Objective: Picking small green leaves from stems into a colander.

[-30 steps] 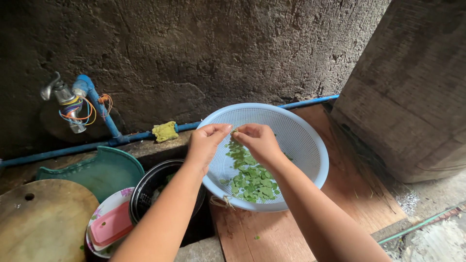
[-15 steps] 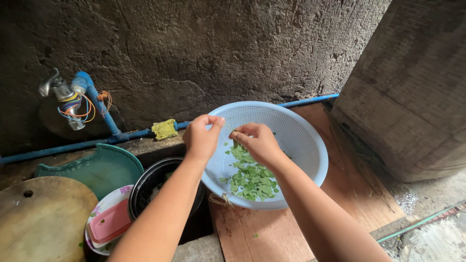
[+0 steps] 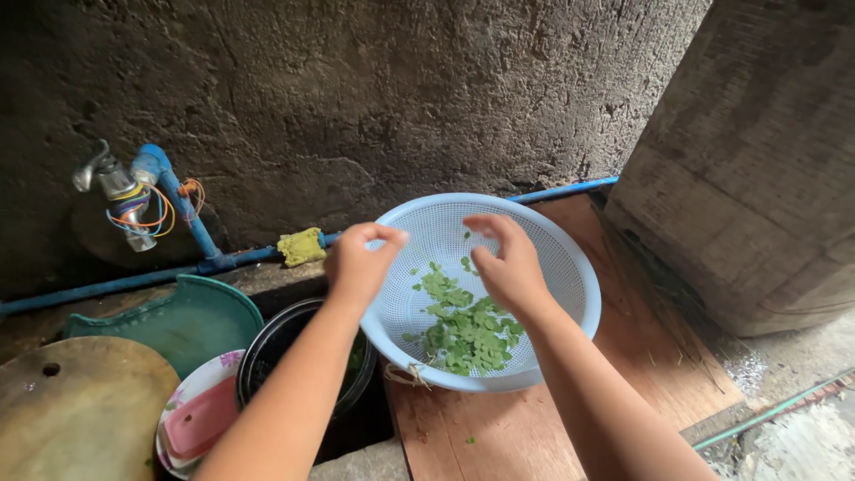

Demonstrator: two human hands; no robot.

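Note:
A pale blue plastic colander (image 3: 557, 258) rests tilted on a wooden board (image 3: 641, 356), with a heap of small green leaves (image 3: 468, 334) in its lower part. My right hand (image 3: 509, 267) hovers inside the bowl with fingers spread and nothing in it. A few loose leaves (image 3: 466, 262) hang just left of its fingers. My left hand (image 3: 361, 260) is over the colander's left rim, thumb and forefinger pinched together. I see nothing between them.
A black round basket (image 3: 267, 347) sits left of the colander, beside a plate with a pink lid (image 3: 200, 419), a green tub (image 3: 187, 316) and a round wooden board (image 3: 71, 410). A tap (image 3: 116, 183), blue pipe (image 3: 205, 236) and yellow sponge (image 3: 301, 246) line the wall. A concrete block (image 3: 757, 160) stands right.
Both hands were pinched together on a small sprig over the colander. They have drawn apart, the left moving left; the right hand has opened and leaves have dropped.

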